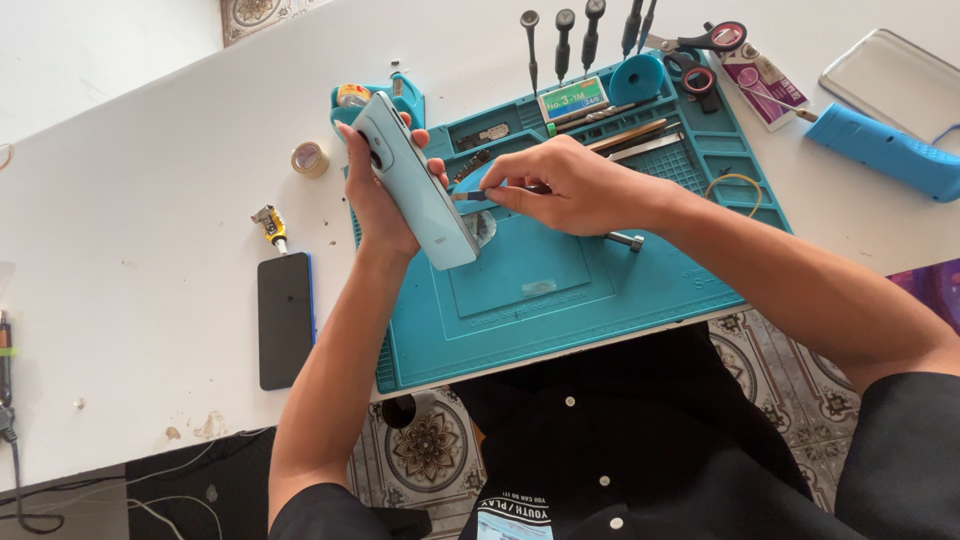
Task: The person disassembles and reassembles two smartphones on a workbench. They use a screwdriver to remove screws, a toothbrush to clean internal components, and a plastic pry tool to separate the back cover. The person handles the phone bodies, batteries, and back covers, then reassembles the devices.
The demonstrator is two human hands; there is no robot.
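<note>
**Head view: pale blue phone held on edge, thin tool at its side**

Head camera looks down on my two hands over the teal work mat [600,290] on the white desk [130,180]. My left hand [385,195] is closed around a pale blue phone [415,185], back cover toward me, tilted with its camera end at 11 o'clock and its lower end at 5 o'clock. My right hand [570,185] sits at 3 o'clock from the phone, fingers pinched narrow on a thin tool [470,196] whose tip meets the phone's edge. At 9 o'clock from my left forearm a black phone [285,320] lies flat on the desk. A row of screwdrivers [565,40] stands at 12 o'clock beyond the mat, scissors [700,45] beside them, and a blue case [885,150] at 2 o'clock.
</note>
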